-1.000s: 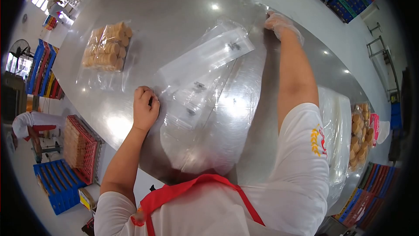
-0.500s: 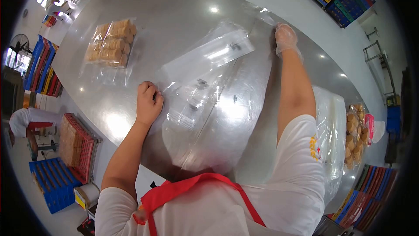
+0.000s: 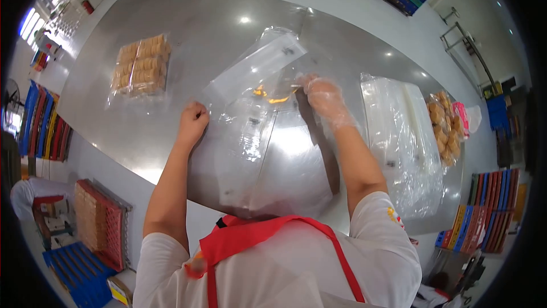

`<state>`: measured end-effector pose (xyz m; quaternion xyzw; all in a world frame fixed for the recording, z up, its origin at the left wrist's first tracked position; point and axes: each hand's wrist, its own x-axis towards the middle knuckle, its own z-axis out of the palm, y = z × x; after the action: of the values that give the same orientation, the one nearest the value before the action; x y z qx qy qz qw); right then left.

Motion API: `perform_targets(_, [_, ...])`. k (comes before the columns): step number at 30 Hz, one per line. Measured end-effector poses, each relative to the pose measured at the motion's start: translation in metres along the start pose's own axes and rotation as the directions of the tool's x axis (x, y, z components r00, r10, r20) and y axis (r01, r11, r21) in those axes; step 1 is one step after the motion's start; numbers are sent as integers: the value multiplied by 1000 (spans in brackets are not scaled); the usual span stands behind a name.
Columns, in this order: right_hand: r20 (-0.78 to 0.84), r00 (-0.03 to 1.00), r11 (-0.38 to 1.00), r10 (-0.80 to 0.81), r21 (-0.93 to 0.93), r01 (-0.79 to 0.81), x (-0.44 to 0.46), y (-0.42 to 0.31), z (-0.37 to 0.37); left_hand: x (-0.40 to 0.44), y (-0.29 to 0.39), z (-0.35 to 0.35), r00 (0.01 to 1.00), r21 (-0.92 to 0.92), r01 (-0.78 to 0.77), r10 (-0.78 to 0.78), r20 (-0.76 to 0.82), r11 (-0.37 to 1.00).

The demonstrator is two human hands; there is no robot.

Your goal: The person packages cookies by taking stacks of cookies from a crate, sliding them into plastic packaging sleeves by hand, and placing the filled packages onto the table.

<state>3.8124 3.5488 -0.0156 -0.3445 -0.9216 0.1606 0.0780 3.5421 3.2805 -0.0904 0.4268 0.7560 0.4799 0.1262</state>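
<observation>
My right hand [image 3: 326,100] seems to pinch a clear bag [image 3: 276,94]; my left hand [image 3: 194,120] curls, but I can't tell its grip. Pull softly, no creases.

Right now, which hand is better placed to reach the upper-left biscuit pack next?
Probably the left hand: it is nearer the pack, while the right hand is farther off, across the clear bags.

Clear plastic film [image 3: 245,140] is lying loose and wrinkled toward the steel table's [image 3: 194,17] near edge, catching glare from where I'm standing, dark print showing. Long translucent bag [image 3: 250,69] is lying flat, diagonal, nearer the table's far edge, dark print marking one end.
</observation>
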Motion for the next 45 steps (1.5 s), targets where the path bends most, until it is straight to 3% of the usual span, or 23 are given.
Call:
perform_targets(2, [25, 1000, 976, -15, -219, 20, -26, -12, 1, -16, 0, -19, 990, -94, 125, -118, 71, 988])
perform_targets(4, [18, 997, 969, 78, -237, -71, -48, -25, 0, -39, 19, -45, 900, -339, 432, -379, 213, 836])
perform_targets(7, [11, 970, 927, 243, -299, -229, -77, -41, 2, -68, -27, -79, 826, -529, 563, -449, 340, 635])
perform_targets(8, [1, 955, 905, 295, -322, -279, -83, -46, 3, -74, -20, -89, 823, -609, 564, -440, 360, 558])
perform_targets(11, [-215, 953, 871, 212, -401, -284, -109, -58, 13, -84, -19, -120, 810, -750, 573, -369, 457, 329])
perform_targets(14, [-224, 937, 907, 270, -267, -325, -131, -85, 16, -77, -23, -133, 779, -737, 617, -353, 519, 276])
perform_targets(17, [-200, 954, 975, 223, 40, -219, -150, -135, 20, -62, -15, -136, 789, -762, 612, -216, 575, 209])
perform_targets(18, [-110, 951, 888, 289, 403, -223, -156, -153, 24, -57, -7, -134, 788, -750, 615, -164, 593, 244])
perform_targets(19, [-6, 949, 671, 314, 708, -218, -162, -174, 29, -53, 8, -129, 783, -737, 616, -113, 612, 278])
perform_targets(20, [17, 953, 561, 304, 805, -193, -168, -205, 25, -51, 25, -124, 774, -724, 615, -64, 630, 312])
perform_targets(21, [60, 953, 429, 296, 883, -189, -173, -226, 27, -51, 44, -117, 763, -710, 583, 34, 645, 395])
perform_targets(23, [115, 966, 384, 230, 902, -199, -179, -257, 7, -55, 83, -102, 705, -684, 485, 219, 675, 544])
perform_targets(27, [107, 965, 199, 239, 967, -157, -194, -270, -1, -65, 132, -81, 665, -723, 257, 425, 614, 641])
perform_targets(29, [58, 958, 186, 281, 976, -114, -205, -270, -8, -74, 153, -74, 688, -726, 133, 464, 558, 675])
perform_targets(31, [13, 957, 147, 288, 988, -57, -217, -266, -18, -81, 163, -69, 670, -737, 130, 490, 558, 663])
perform_targets(38, [29, 941, 183, 336, 978, -95, -253, -251, -51, -94, 195, -49, 582, -739, 117, 557, 592, 663])
perform_targets(43, [-36, 955, 165, 294, 986, -14, -270, -231, -48, -109, 221, -44, 605, -651, -41, 537, 588, 758])
perform_targets(45, [-96, 964, 297, 248, 955, 19, -277, -224, -51, -114, 230, -42, 609, -603, -61, 508, 609, 795])
